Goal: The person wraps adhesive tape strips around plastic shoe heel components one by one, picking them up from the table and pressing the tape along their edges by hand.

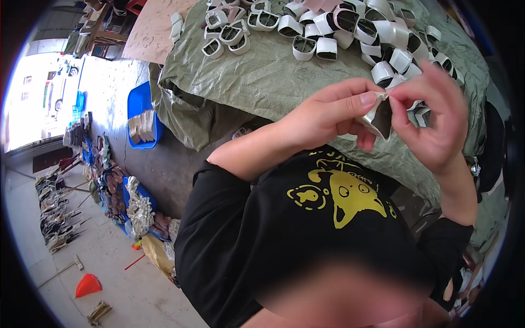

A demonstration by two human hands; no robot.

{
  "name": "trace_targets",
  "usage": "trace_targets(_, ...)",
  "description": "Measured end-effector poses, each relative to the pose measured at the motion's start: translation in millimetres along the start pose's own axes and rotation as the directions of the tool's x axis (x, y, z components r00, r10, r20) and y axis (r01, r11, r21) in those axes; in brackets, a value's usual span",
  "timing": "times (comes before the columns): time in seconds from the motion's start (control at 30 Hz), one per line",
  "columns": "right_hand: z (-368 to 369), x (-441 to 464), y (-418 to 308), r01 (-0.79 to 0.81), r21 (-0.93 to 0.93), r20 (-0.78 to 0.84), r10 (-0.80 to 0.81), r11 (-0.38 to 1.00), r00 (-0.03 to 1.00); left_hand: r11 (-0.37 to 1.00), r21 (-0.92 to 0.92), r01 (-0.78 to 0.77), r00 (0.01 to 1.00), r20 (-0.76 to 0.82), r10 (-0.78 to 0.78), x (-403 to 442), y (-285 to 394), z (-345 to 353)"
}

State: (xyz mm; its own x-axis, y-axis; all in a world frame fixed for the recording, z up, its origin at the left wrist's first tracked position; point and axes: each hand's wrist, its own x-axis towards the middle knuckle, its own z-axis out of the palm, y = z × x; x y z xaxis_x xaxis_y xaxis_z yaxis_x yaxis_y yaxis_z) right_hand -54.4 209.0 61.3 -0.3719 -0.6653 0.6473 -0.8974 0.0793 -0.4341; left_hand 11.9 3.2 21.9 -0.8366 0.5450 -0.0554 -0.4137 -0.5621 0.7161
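A workroom is lit by a bright doorway [54, 98] at the left, and a sheet-covered counter [246, 82] is spread across the upper part of the view. Many glossy white shoe uppers [326, 48] with dark linings are heaped along its far side. One pearly white upper [369, 118] is held above the counter's near edge, in front of the heap. Its left side is pinched between the thumb and fingers of the left hand [328, 112]; its top corner is nipped by the thumb and forefinger of the slightly blurred right hand [437, 117]. On the floor [169, 183], a blue tub [141, 95] is filled partly with stacked beige pieces [141, 126].
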Motion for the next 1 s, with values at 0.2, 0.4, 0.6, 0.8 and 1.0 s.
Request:
trace_targets(0.2,7,-4,-3,-0.28,0.495,-0.061,0.354,0.823,0.933,0.996,-0.085,-0.029,0.999,0.032,0.032,2,-2,4)
trace_targets(0.4,8,-4,5,-0.126,0.367,-0.121,0.182,0.922,0.976,0.993,-0.062,-0.099,0.995,0.002,0.099,5,-10,2)
trace_targets(0.6,1,1,5,-0.321,0.169,0.039,0.319,0.932,0.947,0.868,0.398,-0.296,0.937,-0.055,0.345,12,-11,0)
trace_targets(0.8,9,3,-7,-0.463,0.131,0.094,0.454,0.877,0.886,0.664,0.664,-0.344,0.85,-0.08,0.521,19,-24,-3)
trace_targets(1.0,24,-8,-6,-0.37,-0.052,0.064,0.372,0.928,0.926,0.493,0.815,-0.304,0.821,-0.038,0.57,20,-25,-4)
